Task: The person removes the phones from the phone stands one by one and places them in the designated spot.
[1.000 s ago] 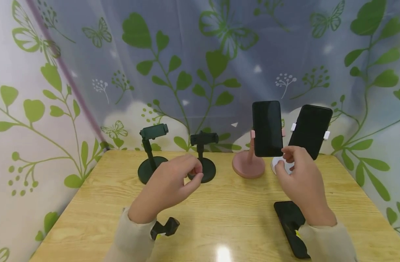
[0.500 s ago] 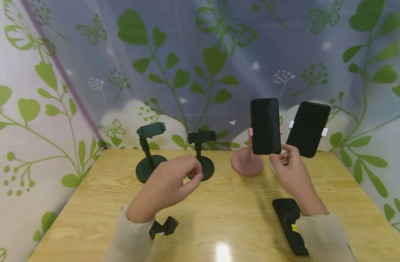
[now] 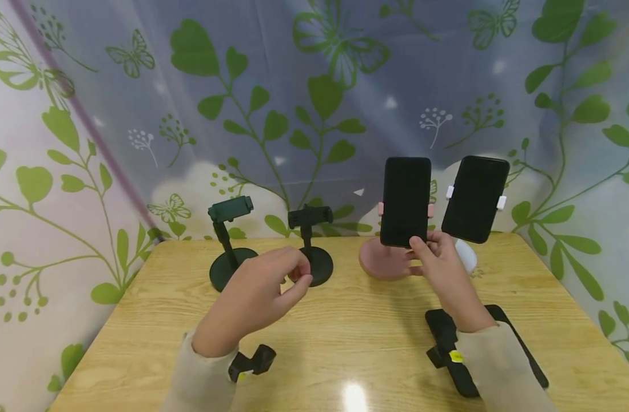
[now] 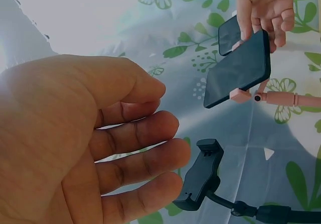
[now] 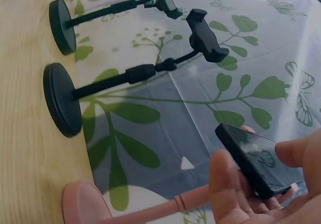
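Note:
My right hand [image 3: 445, 280] pinches the lower right corner of a black smartphone [image 3: 406, 197], thumb on the screen side and fingers behind. This smartphone sits upright between the pink clamps of a pink phone stand [image 3: 378, 260]. In the right wrist view the thumb lies on its screen [image 5: 261, 153]. My left hand [image 3: 258, 292] hovers over the table in front of a black phone stand [image 3: 310, 217], fingers loosely curled around nothing. That stand's clamp [image 4: 200, 176] holds no phone in the left wrist view.
Right of the pink stand, a second smartphone [image 3: 476, 197] leans in a white stand [image 3: 466, 254]. At the left stands a dark green phone stand [image 3: 231, 209]. Another black phone-like slab [image 3: 440, 321] lies on the wooden table [image 3: 366, 343] under my right forearm. A patterned curtain [image 3: 273, 86] hangs behind.
My right hand has moved left from beside the smartphone onto its lower corner, and the smartphone has turned slightly. The left hand keeps its pose. The head view has shifted a little.

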### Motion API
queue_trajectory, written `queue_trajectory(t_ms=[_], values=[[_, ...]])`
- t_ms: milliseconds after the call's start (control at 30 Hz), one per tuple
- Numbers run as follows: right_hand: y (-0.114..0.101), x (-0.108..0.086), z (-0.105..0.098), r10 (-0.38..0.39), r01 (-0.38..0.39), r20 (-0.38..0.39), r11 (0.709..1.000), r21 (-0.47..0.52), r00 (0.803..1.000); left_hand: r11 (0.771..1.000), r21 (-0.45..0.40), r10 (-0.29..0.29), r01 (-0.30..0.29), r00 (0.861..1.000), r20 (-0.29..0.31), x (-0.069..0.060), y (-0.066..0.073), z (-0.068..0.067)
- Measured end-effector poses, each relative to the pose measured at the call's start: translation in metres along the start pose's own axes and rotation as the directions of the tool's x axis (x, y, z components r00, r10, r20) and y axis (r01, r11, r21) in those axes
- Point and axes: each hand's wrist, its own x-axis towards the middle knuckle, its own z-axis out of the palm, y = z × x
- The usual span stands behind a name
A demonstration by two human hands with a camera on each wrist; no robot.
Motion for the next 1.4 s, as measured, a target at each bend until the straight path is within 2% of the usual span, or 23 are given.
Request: queue_trajectory(t_ms=[233,400,567,667,900,1133,1267,1400], values=[[0.003,0.002,0.001,-0.069,0.068,-0.019,0.998,-0.016,0.997,1.000,0.001,-0.008,0.008,1.000,0.001,-0.001,0.000,-0.001],[0.005,0.001,0.001,-0.072,0.072,-0.020,0.997,-0.005,0.997,1.000,-0.007,-0.015,0.015,1.000,0.025,-0.002,0.000,-0.001],[0.006,0.000,-0.002,-0.065,0.065,0.036,0.998,0.017,0.997,1.000,-0.006,-0.022,0.022,0.999,0.049,-0.002,0.001,-0.001],[0.005,-0.001,-0.003,-0.051,0.050,0.041,0.998,0.027,0.998,1.000,-0.006,-0.022,0.022,0.998,0.056,-0.003,0.002,-0.002],[0.002,-0.004,-0.005,-0.086,0.085,-0.020,0.996,-0.026,0.996,1.000,-0.013,-0.018,0.019,0.998,0.064,-0.002,0.003,-0.002],[0.004,-0.007,0.002,-0.179,0.157,-0.138,0.975,-0.157,0.974,1.000,-0.013,-0.022,0.022,0.998,0.061,-0.005,0.001,-0.002],[-0.001,-0.012,0.004,-0.194,0.168,-0.144,0.971,-0.172,0.970,1.000,-0.009,-0.026,0.027,0.998,0.060,-0.004,0.001,-0.003],[-0.010,-0.022,0.009,-0.221,0.199,-0.118,0.965,-0.170,0.968,1.000,-0.002,-0.020,0.020,0.998,0.058,-0.003,0.002,-0.004]])
